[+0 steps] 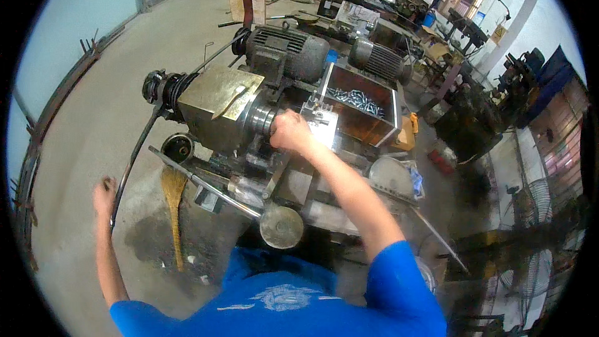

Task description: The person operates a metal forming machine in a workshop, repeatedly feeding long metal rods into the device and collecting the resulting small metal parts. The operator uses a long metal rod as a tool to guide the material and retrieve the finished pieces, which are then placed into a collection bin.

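My right hand (290, 130) is closed at the front of the metal spindle (262, 117) of a lathe-like machine. Its fingertips, and whatever they pinch, are hidden from above. The spindle comes out of a boxy headstock (218, 128) with a brass-coloured top plate, on which a flat tool (229, 102) lies. Out to the left, my left hand (105, 196) is beside a long dark lever (136, 150) that slopes down from the headstock. Motion smears its curled-looking fingers, and whether they touch the lever cannot be seen.
Right of the spindle, an open metal box (362, 126) holds many small shiny metal parts (359, 101). Behind stand two electric motors (287, 50). A bar with a round disc end (281, 226) juts toward me. A straw broom (175, 212) lies on the left floor; a thin rod (440, 240) sticks out right.
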A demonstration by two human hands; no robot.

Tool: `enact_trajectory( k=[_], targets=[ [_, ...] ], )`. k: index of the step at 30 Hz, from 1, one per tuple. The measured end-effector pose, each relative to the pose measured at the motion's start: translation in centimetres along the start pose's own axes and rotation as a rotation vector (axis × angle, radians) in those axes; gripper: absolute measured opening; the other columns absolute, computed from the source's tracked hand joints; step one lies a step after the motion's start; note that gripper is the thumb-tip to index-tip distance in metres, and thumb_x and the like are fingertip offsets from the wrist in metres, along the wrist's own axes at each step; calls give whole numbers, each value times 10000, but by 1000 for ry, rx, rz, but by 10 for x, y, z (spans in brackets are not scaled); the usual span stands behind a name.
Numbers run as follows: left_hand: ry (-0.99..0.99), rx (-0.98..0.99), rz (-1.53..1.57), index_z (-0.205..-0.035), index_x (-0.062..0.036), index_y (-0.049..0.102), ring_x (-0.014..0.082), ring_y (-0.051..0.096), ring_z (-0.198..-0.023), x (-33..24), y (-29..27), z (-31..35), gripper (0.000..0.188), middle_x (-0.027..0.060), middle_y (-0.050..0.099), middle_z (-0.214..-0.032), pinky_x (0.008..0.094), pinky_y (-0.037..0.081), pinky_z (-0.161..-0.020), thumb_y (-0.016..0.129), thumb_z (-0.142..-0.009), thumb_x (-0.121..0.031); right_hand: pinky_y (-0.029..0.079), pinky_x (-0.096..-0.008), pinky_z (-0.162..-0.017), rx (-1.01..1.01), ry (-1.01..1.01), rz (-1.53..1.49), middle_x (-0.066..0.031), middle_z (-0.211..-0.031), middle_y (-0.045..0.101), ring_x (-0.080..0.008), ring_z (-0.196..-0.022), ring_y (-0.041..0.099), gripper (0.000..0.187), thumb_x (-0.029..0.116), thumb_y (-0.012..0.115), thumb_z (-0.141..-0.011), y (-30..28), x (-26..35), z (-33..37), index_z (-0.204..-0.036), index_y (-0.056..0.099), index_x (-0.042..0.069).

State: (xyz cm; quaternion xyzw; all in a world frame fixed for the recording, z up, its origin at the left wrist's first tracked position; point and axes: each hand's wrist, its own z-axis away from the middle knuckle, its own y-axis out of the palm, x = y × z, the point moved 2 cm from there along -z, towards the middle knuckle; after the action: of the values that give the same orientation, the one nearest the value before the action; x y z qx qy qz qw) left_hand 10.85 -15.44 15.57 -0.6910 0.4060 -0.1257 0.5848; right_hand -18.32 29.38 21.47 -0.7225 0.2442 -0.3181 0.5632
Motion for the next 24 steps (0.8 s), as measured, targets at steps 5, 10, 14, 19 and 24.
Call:
enact_trajectory(
  k=[5,10,14,19,24],
  targets=[
    [-75,86,-96,-1066,-39,520,368,585,-812,-49,8,84,544,195,605,-826,436,458,-694,667,-662,-371,501,-381,-704,-32,1,-71,-218,-717,599,-346,-733,600,205,143,596,-496,3,-1,1,-643,636,6],
    [-32,194,-3,-931,-5,527,382,574,-781,-94,1,104,389,221,587,-777,428,459,-674,655,-665,-259,503,-379,-688,-1,79,5,-208,-724,606,-337,-726,607,219,175,597,-514,1,-8,4,-664,643,22],
    [117,433,48,-862,22,531,328,589,-660,-86,-10,70,308,180,556,-636,389,470,-633,642,-671,-193,496,-370,-673,-60,359,-127,-175,-695,613,-328,-712,611,271,280,581,-562,-27,-34,23,-634,623,22],
    [-75,804,892,-875,74,556,168,572,-518,-85,37,31,271,110,572,-618,294,465,-515,596,-691,-121,447,-382,-820,-108,656,-86,-224,-902,607,-351,-905,576,308,202,566,-580,-72,-115,64,-805,651,11],
    [54,596,823,-874,52,546,164,546,-530,-96,36,30,262,83,532,-611,285,454,-518,598,-765,-181,388,-390,-900,-661,309,-223,-187,-1167,497,-358,-1064,460,416,168,577,-571,-87,-134,150,-972,622,67]
  ],
)
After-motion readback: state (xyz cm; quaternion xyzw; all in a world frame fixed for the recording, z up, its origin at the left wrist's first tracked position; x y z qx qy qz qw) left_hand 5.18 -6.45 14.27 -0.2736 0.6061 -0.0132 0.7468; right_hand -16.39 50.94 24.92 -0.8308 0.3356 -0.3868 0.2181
